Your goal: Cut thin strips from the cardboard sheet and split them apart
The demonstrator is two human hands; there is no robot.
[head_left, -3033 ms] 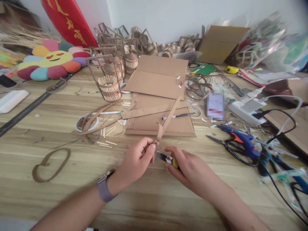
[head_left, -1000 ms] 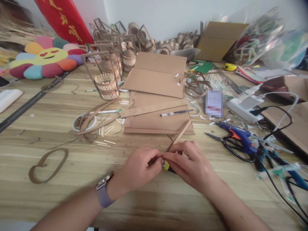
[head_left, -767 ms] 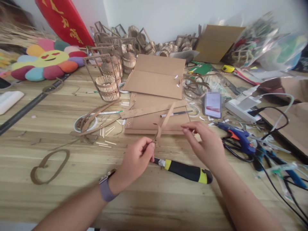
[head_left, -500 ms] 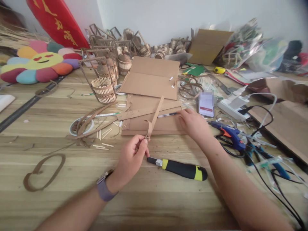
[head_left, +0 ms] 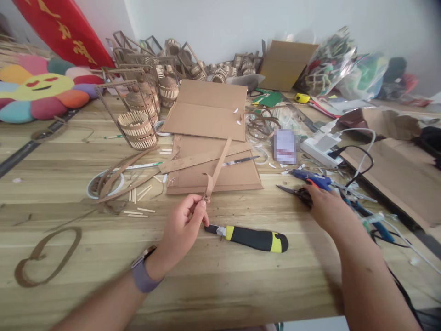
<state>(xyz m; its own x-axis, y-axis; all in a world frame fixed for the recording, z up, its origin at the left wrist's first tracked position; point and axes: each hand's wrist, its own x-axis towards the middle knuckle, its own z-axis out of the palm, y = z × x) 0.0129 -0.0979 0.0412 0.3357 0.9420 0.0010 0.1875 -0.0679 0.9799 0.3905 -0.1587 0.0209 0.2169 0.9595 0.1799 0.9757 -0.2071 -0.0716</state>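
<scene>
My left hand (head_left: 186,220) pinches the curled end of a thin brown strip (head_left: 220,163); the strip's straight part slants up over the cardboard sheet (head_left: 223,180). Just below those fingers lies a black and yellow-green handled tool (head_left: 255,239), its far tip by my fingertips. Over to the right, my right hand (head_left: 325,202) is closed around the dark handles of a pair of scissors (head_left: 289,189), blades pointing left. A blue hot glue gun (head_left: 312,178) lies right behind that hand. The pen (head_left: 241,161) rests on the cardboard.
Small slatted wooden buckets (head_left: 138,129) stand at the back left. A roll of tape (head_left: 105,184), loose brown strips and short sticks (head_left: 143,194) lie left of the cardboard. To the right are a phone (head_left: 285,145), a white power strip (head_left: 320,147) with cables, and pliers (head_left: 379,225).
My right hand has left the pen on the cardboard and moved right, taking hold of the scissors. My left hand keeps its pinch on the strip. The view has shifted slightly right.
</scene>
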